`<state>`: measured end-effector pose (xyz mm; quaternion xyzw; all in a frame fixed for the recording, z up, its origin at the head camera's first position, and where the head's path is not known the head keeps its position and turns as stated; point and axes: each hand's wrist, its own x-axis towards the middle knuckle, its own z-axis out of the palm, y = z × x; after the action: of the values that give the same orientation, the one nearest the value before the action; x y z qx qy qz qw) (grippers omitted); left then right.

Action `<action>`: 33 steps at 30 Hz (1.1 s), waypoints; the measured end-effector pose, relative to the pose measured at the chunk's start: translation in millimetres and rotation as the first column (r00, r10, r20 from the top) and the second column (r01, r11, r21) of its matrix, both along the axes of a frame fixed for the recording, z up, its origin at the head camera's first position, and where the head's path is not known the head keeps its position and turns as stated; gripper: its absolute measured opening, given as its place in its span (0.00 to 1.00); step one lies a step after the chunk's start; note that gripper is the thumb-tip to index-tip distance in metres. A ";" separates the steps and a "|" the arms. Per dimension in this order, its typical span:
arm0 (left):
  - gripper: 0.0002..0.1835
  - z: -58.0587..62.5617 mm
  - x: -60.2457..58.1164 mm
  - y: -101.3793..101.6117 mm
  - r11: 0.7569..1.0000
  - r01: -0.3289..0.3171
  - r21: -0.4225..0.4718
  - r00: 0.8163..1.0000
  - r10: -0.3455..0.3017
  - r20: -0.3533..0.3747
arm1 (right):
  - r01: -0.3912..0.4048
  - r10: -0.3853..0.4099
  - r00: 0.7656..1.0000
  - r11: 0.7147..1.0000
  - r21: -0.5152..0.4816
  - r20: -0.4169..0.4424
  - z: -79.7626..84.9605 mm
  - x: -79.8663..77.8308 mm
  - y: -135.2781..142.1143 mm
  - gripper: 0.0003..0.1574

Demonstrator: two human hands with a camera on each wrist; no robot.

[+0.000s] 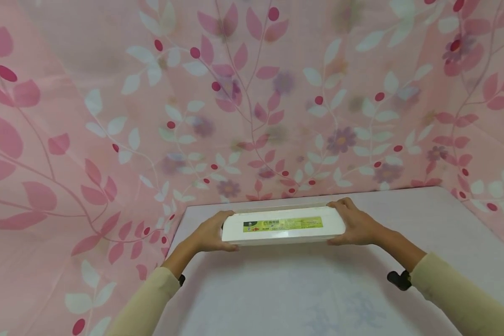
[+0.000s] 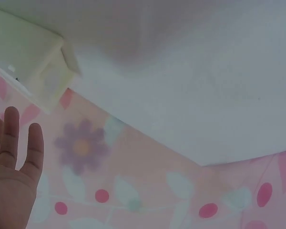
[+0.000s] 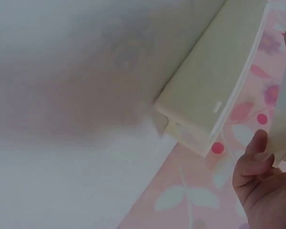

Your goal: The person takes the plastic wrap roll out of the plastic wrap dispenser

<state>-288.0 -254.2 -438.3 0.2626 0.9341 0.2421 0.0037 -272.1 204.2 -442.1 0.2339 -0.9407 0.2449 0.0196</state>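
Observation:
Both hands hold a long white lid [image 1: 231,228] with a green label, its face turned to the head camera. My left hand [image 1: 212,232] grips its left end, with the thumb along the lower edge. At the opposite end my right hand [image 1: 357,224] grips it, fingers over the top corner and thumb below. Only slivers of the lid [image 3: 283,119] show in the wrist views. Behind it lies a white plastic container [image 3: 209,76], its end cut out like a handle; the left wrist view shows the other end of this container [image 2: 26,47]. The head view mostly hides it.
Under the hands is a table with a pale cloth [image 1: 285,289]. Pink curtains [image 1: 243,116] printed with leaves and flowers rise along its back and sides. A black wrist device [image 1: 399,280] sticks out beside the right sleeve.

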 end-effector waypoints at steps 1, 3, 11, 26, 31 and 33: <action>0.59 -1.2 1.2 -0.1 1.000 -0.001 0.000 1.000 0.001 0.006 | 0.001 -0.001 1.000 1.000 0.011 -0.004 0.3 0.9 -0.1 0.69; 0.59 -4.2 3.0 0.4 1.000 -0.002 -0.003 1.000 0.002 0.014 | 0.006 -0.005 1.000 0.999 0.039 -0.015 0.2 2.6 0.0 0.68; 0.55 -13.5 6.9 4.7 1.000 -0.017 -0.010 1.000 0.017 -0.012 | 0.017 -0.016 0.999 0.999 0.039 -0.031 -9.3 7.1 1.8 0.68; 0.57 -25.0 14.8 -1.7 1.000 -0.017 -0.019 0.999 0.018 0.037 | -0.013 0.013 0.998 1.000 -0.010 0.064 -22.1 10.2 -2.1 0.67; 0.56 -32.2 19.3 -1.7 0.999 -0.014 -0.048 0.999 0.017 0.050 | -0.025 0.026 0.997 1.000 -0.014 0.078 -25.2 15.2 -2.7 0.65; 0.57 -34.5 21.8 -1.2 0.999 -0.006 -0.052 0.998 0.009 0.059 | -0.032 0.033 0.996 0.999 -0.015 0.080 -26.0 17.9 -1.9 0.65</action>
<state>-266.2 -255.4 -472.8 0.2516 0.9405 0.2254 0.0375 -254.2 202.3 -468.2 0.2388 -0.9351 0.2610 -0.0207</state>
